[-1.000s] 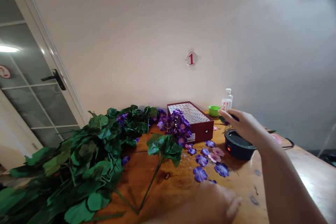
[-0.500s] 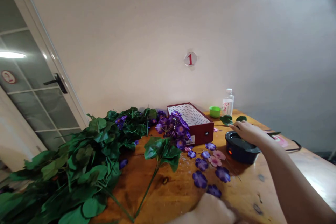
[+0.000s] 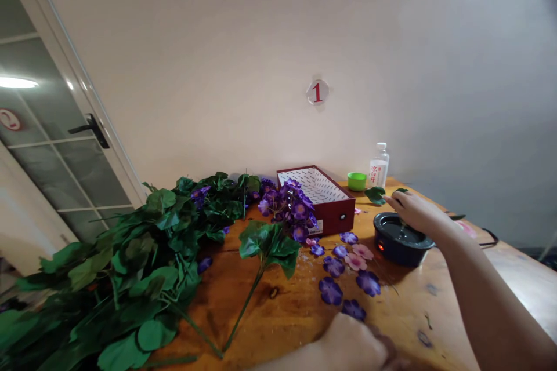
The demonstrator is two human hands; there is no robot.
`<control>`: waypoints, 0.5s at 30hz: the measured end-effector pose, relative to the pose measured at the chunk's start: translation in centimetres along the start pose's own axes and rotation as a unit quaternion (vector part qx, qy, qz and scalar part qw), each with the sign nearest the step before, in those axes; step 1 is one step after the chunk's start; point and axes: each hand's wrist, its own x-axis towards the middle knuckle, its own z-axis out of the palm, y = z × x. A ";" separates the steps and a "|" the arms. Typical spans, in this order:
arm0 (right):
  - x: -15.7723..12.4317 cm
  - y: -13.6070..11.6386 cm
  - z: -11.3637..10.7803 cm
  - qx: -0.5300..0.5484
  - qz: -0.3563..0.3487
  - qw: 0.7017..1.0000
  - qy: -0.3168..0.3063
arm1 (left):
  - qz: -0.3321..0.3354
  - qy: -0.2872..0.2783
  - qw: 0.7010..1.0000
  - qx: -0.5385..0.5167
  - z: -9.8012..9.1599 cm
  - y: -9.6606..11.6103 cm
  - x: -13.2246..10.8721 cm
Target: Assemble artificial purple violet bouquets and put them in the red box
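Wall sign [image 3: 317, 93]: "1"; right hand [image 3: 412, 212] holds leaves [image 3: 375, 195].

Tight Passage, Crowded Flanks

Bare wood opens a passage from the near side of the bench [image 3: 300, 319], between the leafy stem [image 3: 246, 307] and loose petals [image 3: 333, 266], ending at purple blooms [image 3: 298, 208] before the box [image 3: 333, 219]. Heaped foliage [image 3: 143, 261] blocks the left side. The left hand [image 3: 348, 339] takes up the near side's middle. Another opening, toward the right edge, lies between petals and right forearm [image 3: 474, 278]; the pot [image 3: 398, 248], beneath the right hand [image 3: 413, 211], closes its far end.
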 end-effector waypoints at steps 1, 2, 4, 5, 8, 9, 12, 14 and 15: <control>-0.1 0.0 -0.4 -0.004 0.011 1.000 0.003 | 0.002 0.003 1.000 -0.001 0.0 0.0 0.0; -0.2 0.0 -0.6 -0.008 0.020 1.000 0.002 | 0.003 0.003 1.000 -0.003 0.2 -0.1 0.0; -0.4 -0.1 -0.9 -0.012 0.034 0.999 -0.002 | 0.004 0.001 1.000 -0.010 0.6 -0.2 0.1; -0.5 -0.2 -0.9 -0.012 0.043 0.999 -0.002 | 0.000 -0.001 1.000 -0.013 1.0 -0.2 0.1; -0.6 -0.4 -0.9 -0.009 0.068 0.998 0.003 | -0.010 0.002 1.000 -0.018 1.8 -0.1 0.2; -0.7 -0.6 -1.0 -0.005 0.069 0.998 0.000 | -0.016 0.012 1.000 -0.015 1.8 0.0 0.1; -0.7 -0.9 -1.4 0.010 0.068 0.998 0.002 | -0.011 0.075 0.997 0.013 0.4 0.0 -0.4; -0.8 -1.1 -1.8 0.015 0.081 0.997 0.007 | 0.007 0.140 0.989 0.038 -2.0 -0.6 -1.2; -0.9 -1.1 -2.0 0.018 0.081 0.997 0.004 | -0.005 0.172 0.984 0.048 -3.5 -1.1 -1.7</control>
